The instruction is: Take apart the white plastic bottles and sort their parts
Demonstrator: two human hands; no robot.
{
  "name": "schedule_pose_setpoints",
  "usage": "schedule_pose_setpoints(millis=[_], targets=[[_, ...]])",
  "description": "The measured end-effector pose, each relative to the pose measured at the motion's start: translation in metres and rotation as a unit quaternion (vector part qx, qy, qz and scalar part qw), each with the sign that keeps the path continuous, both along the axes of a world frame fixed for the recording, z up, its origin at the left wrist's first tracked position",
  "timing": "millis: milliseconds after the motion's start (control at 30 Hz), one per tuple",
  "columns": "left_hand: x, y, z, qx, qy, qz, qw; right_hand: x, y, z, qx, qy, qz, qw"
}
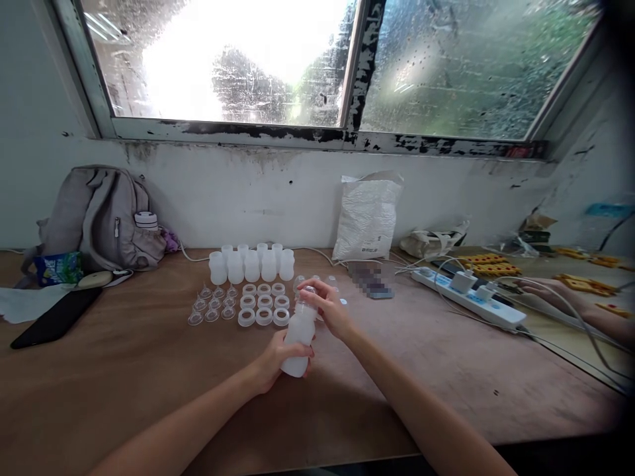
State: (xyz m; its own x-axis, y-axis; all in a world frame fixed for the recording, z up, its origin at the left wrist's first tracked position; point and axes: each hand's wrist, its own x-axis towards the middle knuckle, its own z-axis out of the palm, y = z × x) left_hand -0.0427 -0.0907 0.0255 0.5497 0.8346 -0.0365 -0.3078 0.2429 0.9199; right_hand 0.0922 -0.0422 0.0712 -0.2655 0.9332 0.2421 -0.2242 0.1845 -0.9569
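Note:
A frosted white baby bottle (300,332) is held tilted above the front of the table. My left hand (274,359) wraps round its lower body. At the upper end, the fingers of my right hand (328,305) grip the bottle's top, where a clear dome-shaped part shows. Behind it stand several open frosted bottles (252,266) in two rows. Clear nipples (212,305) lie in rows at the left, and white screw rings (264,301) are laid out beside them. More small clear pieces (333,284) are partly hidden behind my right hand.
A grey backpack (112,218) and a black tablet-like slab (57,317) are at the left. A white plastic bag (368,218) leans on the wall. A power strip (469,297) with cables runs along the right. Beyond it, another person's hand (553,295) is near yellow parts (489,265).

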Motion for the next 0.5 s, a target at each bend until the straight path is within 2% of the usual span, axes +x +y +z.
schedule_pose_setpoints(millis=[100, 233, 333, 433, 500], targets=[[-0.001, 0.000, 0.001, -0.009, -0.004, -0.008, 1.000, -0.007, -0.003, -0.003, -0.066, 0.110, 0.032, 0.991], [-0.001, 0.001, 0.000, -0.024, -0.008, -0.036, 0.999, -0.011, -0.005, -0.006, -0.115, 0.197, 0.027, 0.973], [0.002, -0.001, -0.001, -0.028, 0.031, -0.021, 0.999, -0.006, -0.004, -0.005, -0.129, 0.144, 0.035, 0.980], [0.008, -0.005, 0.001, -0.004, 0.121, 0.060, 0.991, -0.001, -0.002, -0.005, -0.138, 0.036, 0.022, 0.990], [0.012, -0.007, 0.002, 0.022, 0.170, 0.106, 0.979, 0.000, -0.001, -0.006, -0.143, 0.018, 0.014, 0.989]])
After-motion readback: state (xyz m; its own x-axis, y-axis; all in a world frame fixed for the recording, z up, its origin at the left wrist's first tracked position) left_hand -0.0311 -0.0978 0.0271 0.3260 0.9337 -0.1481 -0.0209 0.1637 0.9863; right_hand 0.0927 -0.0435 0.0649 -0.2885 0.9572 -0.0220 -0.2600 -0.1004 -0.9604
